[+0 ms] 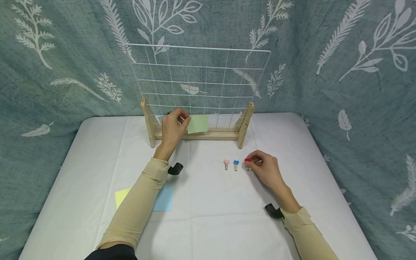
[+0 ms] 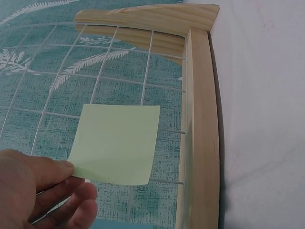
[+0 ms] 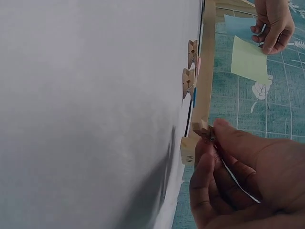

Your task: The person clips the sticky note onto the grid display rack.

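Green paper square (image 1: 199, 124) is before the lower part of a white wire grid (image 1: 206, 83); left hand (image 1: 174, 127) pinches its edge between fingers; right hand (image 1: 264, 168) grasps, in its fingers, a red-topped clip (image 1: 248, 160) near the pink clip (image 1: 226, 164) and blue clip (image 1: 236, 164) on the white surface (image 1: 214, 234)

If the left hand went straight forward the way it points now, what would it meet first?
Most likely the white wire grid, just behind the green note that the left hand pinches; any gap between note and grid is hard to judge.
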A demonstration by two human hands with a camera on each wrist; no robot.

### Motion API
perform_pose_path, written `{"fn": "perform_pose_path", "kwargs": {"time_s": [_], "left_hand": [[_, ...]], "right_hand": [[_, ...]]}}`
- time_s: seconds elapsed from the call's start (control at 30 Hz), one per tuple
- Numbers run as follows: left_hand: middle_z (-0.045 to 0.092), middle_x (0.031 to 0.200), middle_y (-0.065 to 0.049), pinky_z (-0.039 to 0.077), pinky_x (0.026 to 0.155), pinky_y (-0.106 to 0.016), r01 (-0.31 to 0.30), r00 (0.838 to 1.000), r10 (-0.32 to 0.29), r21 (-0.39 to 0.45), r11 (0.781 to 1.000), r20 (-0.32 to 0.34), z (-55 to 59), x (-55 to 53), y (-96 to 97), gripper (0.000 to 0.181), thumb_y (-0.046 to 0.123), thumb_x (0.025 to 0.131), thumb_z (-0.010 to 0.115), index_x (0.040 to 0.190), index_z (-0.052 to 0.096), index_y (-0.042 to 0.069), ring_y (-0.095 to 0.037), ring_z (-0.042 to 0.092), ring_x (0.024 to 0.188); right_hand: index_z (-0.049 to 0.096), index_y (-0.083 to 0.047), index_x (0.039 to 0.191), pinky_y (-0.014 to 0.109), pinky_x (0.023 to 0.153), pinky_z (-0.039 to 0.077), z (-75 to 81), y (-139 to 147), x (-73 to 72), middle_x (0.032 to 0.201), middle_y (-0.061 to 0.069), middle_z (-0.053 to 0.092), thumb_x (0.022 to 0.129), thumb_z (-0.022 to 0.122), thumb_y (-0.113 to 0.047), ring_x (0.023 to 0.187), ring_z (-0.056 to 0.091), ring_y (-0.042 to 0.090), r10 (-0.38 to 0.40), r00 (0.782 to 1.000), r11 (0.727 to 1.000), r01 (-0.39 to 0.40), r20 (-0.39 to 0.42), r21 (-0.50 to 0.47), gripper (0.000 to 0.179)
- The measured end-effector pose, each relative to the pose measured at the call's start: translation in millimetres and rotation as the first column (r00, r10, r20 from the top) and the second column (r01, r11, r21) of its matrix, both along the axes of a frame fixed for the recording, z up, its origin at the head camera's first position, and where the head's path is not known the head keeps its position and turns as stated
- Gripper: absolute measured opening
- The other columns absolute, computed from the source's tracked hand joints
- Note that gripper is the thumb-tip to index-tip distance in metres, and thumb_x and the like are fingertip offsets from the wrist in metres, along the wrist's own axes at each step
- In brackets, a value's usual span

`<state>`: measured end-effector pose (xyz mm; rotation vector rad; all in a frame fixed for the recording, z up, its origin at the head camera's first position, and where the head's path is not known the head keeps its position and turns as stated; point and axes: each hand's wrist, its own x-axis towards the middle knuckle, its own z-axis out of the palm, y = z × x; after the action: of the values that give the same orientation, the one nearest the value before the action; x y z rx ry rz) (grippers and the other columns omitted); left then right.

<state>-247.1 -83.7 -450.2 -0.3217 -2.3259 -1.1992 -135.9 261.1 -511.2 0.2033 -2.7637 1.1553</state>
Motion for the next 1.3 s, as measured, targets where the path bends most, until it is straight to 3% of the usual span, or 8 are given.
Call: {"fn": "perform_pose_path", "kwargs": {"time_s": [0.27, 0.47, 0.67, 0.9, 1.3], "left_hand": [[0.077, 0.089, -0.012, 0.056, 0.067, -0.040, -0.001, 1.000, 0.001, -0.010, 1.000, -0.012, -0.9, 0.2, -1.8, 0.007, 0.006, 0.093, 0.079, 0.093, 0.073, 0.004, -0.027, 0.073, 0.073], [0.077, 0.089, -0.011, 0.056, 0.068, -0.040, -0.001, 1.000, 0.001, -0.013, 1.000, -0.009, -2.6, 0.9, -2.2, 0.006, 0.006, 0.093, 0.079, 0.094, 0.073, 0.005, -0.026, 0.074, 0.074], [0.077, 0.090, -0.011, 0.056, 0.071, -0.041, 0.002, 1.000, -0.002, -0.011, 1.000, 0.003, -2.7, 1.2, -2.2, 0.005, 0.007, 0.094, 0.078, 0.095, 0.073, 0.006, -0.025, 0.073, 0.074], [0.077, 0.090, -0.010, 0.057, 0.072, -0.041, 0.002, 1.000, -0.002, -0.016, 1.000, 0.005, -1.7, 0.0, -2.9, 0.006, 0.008, 0.094, 0.079, 0.094, 0.073, 0.006, -0.025, 0.073, 0.074], [0.077, 0.088, -0.010, 0.056, 0.070, -0.041, 0.003, 1.000, -0.003, -0.027, 1.000, 0.007, -2.4, -2.5, -3.2, 0.005, 0.008, 0.094, 0.079, 0.094, 0.073, 0.006, -0.024, 0.073, 0.074]], "right_hand": [[0.075, -0.008, 0.103, 0.014, 0.070, 0.056, 12.4, -8, -5.3, 0.090, 0.005, 0.077, 0.088, 0.085, -0.006, 0.082, 0.072, 0.017, 0.042, 0.997, 0.998, -0.046, -0.068, -0.052, 0.018], [0.076, -0.004, 0.114, 0.019, 0.073, 0.059, 25.7, -20, -14.3, 0.095, 0.007, 0.078, 0.087, 0.085, -0.002, 0.084, 0.073, 0.020, 0.070, 0.986, 0.994, -0.081, -0.152, -0.074, 0.028], [0.080, -0.006, 0.107, 0.024, 0.075, 0.061, 33.3, -32, -19.5, 0.097, 0.007, 0.078, 0.086, 0.086, -0.002, 0.082, 0.073, 0.021, 0.041, 0.978, 0.992, -0.064, -0.205, -0.105, 0.022], [0.080, -0.004, 0.108, 0.012, 0.076, 0.056, 34.0, -43, -27.6, 0.097, 0.008, 0.078, 0.087, 0.085, -0.003, 0.084, 0.074, 0.023, 0.065, 0.974, 0.984, -0.099, -0.216, -0.150, 0.022], [0.080, -0.004, 0.106, 0.012, 0.072, 0.056, 48.3, -68, -38.8, 0.093, 0.010, 0.080, 0.085, 0.088, -0.006, 0.080, 0.077, 0.024, 0.055, 0.969, 0.979, -0.099, -0.240, -0.176, 0.023]]}}
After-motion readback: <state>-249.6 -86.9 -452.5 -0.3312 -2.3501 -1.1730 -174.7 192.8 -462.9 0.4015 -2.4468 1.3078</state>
